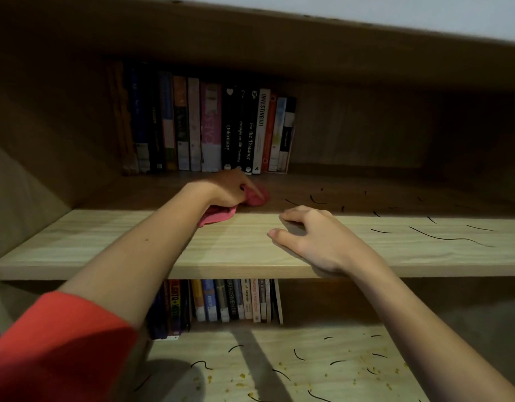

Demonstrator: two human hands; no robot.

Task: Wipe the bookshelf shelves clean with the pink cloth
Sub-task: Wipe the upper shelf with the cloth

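My left hand grips the bunched pink cloth and presses it onto the upper shelf board, just in front of the row of books. Part of the cloth pokes out past my fingers toward the right. My right hand rests on the same board near its front edge, fingers loosely bent, holding nothing. Thin black strands lie scattered on the board to the right of both hands.
Upright books fill the back left of the upper shelf. A second row of books stands on the lower shelf, which carries black strands and yellow crumbs. The top board overhangs above.
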